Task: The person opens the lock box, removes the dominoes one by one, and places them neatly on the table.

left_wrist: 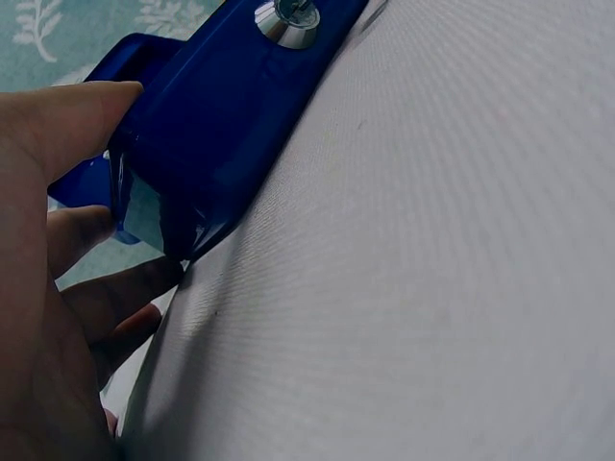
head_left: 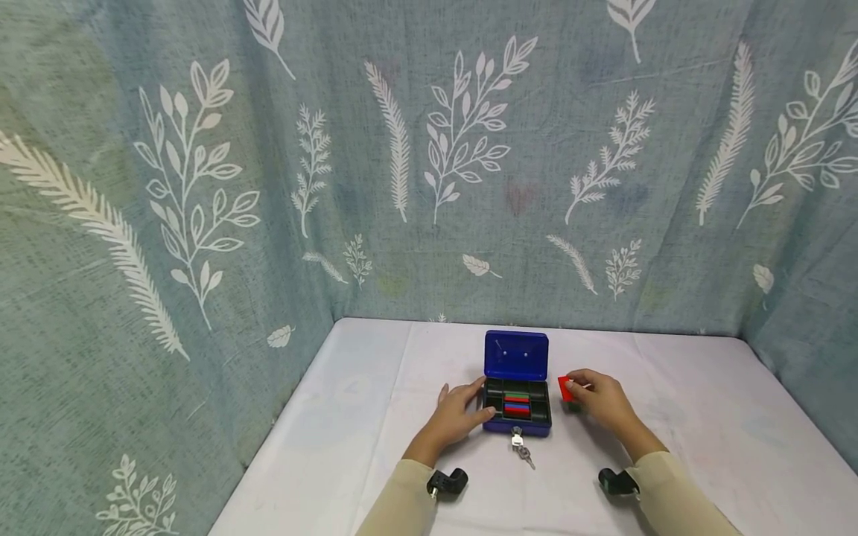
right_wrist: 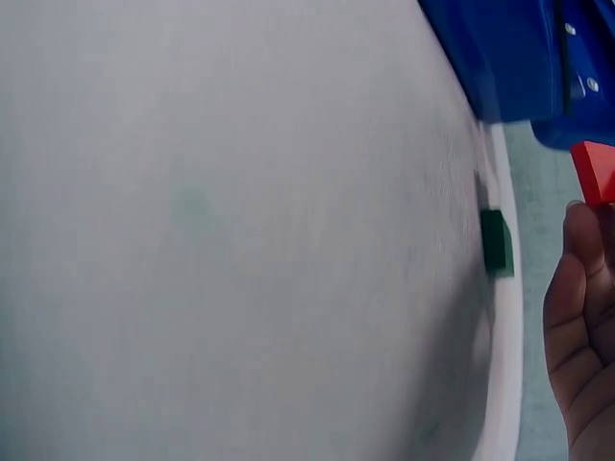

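A blue cash box (head_left: 516,429) stands on the table with its lid (head_left: 516,356) raised and a black divided tray (head_left: 494,387) inside. Several green, red and blue blocks (head_left: 517,409) lie in the tray's middle compartments. My left hand (head_left: 453,415) rests against the box's left side, thumb on the top edge near the front corner, other fingers spread along the side wall (left_wrist: 144,206). To the right of the box, my right hand (head_left: 599,400) pinches a red block (head_left: 564,386) between thumb and fingers, above the table. Beneath it a green block (right_wrist: 497,243) sits on the table.
A key (head_left: 524,452) hangs with others from the lock (left_wrist: 288,21) on the box's front. The white-covered table (head_left: 375,402) reaches back to a patterned curtain (head_left: 415,275), which also runs along the left and right sides.
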Demonstrator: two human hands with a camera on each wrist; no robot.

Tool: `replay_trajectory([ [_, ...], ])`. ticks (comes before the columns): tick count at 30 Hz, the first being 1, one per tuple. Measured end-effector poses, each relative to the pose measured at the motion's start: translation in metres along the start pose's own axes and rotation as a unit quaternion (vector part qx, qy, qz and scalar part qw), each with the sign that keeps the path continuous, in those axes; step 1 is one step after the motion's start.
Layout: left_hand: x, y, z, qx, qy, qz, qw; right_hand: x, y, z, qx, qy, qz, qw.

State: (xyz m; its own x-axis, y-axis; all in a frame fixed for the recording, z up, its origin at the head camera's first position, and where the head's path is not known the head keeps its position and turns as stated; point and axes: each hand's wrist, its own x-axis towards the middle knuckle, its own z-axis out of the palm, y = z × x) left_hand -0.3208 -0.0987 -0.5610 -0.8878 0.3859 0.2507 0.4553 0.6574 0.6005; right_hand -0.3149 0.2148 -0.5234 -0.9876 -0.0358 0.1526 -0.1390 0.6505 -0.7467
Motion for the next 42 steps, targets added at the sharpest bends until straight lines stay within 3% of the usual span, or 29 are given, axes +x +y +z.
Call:
replay_trajectory([
  [23, 0.000, 0.002, -0.002, 0.001, -0.007, -0.005, 1.0000, -0.005, 0.021, -0.024, -0.031, -0.025, 0.023, 0.999],
  [42, 0.000, 0.000, -0.002, 0.000, -0.005, 0.002, 1.0000, -0.003, 0.031, -0.025, -0.056, -0.036, 0.061, 0.996],
])
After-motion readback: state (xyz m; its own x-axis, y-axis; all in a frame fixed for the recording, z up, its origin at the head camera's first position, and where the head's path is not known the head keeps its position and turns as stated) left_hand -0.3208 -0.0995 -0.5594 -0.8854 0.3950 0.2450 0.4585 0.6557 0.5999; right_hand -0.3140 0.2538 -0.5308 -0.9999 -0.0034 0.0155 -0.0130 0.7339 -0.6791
